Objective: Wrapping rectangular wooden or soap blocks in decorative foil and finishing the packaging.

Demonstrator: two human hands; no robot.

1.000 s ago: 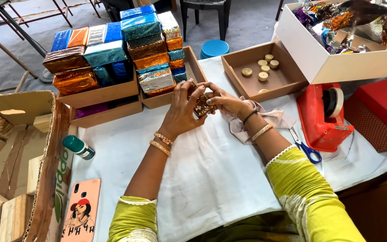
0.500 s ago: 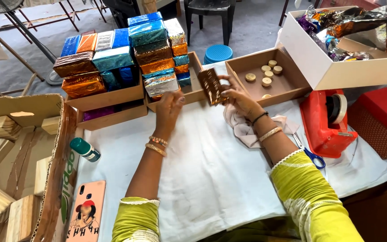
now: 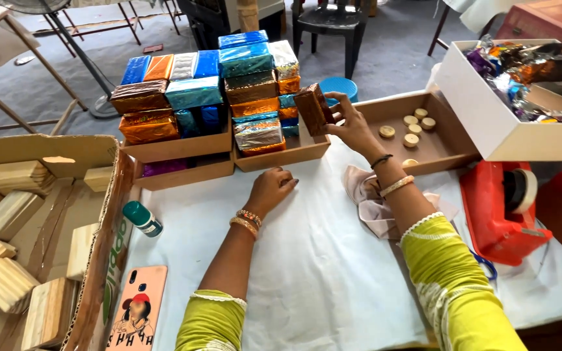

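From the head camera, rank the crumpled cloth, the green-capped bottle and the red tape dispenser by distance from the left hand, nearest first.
Measured from the left hand, resting on the white table cover:
1. Crumpled cloth, just to its right, beside the right forearm.
2. Green-capped bottle, to its left, by the cardboard box.
3. Red tape dispenser, far right, past the right arm.

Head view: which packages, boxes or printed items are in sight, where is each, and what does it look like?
Brown foil-wrapped block: in right hand, by the stacks.
Foil-wrapped blocks: stacked in cardboard trays, blue, orange, silver, brown.
White box: right, holding crumpled foil wrappers.
Cardboard box: left, holding wooden blocks, green print on its flap.
Phone case: bottom left, orange with cartoon figure.
Left hand: rests on white cloth.
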